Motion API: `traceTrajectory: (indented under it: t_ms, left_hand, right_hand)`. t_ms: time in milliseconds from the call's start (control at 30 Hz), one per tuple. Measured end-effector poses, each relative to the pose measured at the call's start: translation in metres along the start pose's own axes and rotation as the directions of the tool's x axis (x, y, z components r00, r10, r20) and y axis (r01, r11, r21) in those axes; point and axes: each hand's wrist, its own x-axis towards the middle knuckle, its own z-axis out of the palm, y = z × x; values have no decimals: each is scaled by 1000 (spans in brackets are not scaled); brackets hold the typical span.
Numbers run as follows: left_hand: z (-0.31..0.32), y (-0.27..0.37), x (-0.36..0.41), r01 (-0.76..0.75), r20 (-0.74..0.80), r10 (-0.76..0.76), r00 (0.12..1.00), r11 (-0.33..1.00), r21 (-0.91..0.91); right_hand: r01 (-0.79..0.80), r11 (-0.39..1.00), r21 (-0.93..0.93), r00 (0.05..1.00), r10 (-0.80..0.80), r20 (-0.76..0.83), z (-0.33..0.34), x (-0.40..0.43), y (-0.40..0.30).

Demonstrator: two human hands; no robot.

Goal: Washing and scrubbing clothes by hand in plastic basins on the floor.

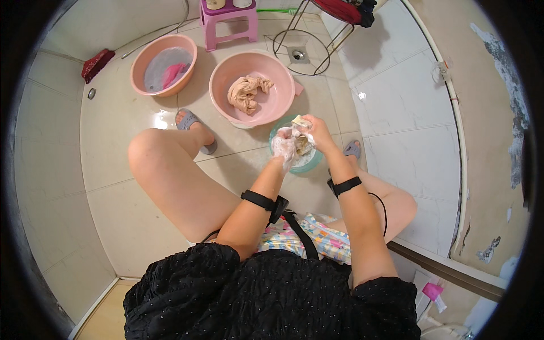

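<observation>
White lather coats my left hand (284,146), whose fingers close on a sudsy cloth (302,145) above a teal basin (312,166). The foam hides most of that grip. Just to its right, my right hand (319,132) pinches a pale yellow piece (300,121); whether it is soap or fabric I cannot tell. Part of the foamy cloth stretches between both hands. Beyond them stands a large pink basin (221,106) with a twisted beige garment (244,95) lying in it.
An orange-pink basin (138,83) at the far left holds cloudy water and a bright pink cloth (173,75). Behind stand a pink plastic stool (229,19) bearing containers and a wire stand (302,32) over a floor drain (298,55). A tiled wall (403,102) bounds the right.
</observation>
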Motion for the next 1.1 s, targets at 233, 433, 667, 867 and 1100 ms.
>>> traceTrajectory:
  t_ms: [233,433,667,867,1100]
  left_hand:
    - [-44,-15,33,686,732,32,681,321,-653]
    - [-21,-20,15,500,418,-280,864,563,-658]
    - [-26,-15,16,404,297,-284,911,758,-513]
    - [-2,3,-3,396,288,-275,917,690,-606]
    - [-15,-7,9,353,223,-276,935,784,-511]
  right_hand:
    - [363,922,-138,890,-386,-241,71,-46,-30]
    - [529,730,-433,647,-677,-350,65,-42,-34]
    - [55,986,156,906,17,-422,69,-39,-27]
    - [171,922,346,878,17,-478,61,-18,-5]
    - [43,987,152,883,34,-468,86,-44,3]
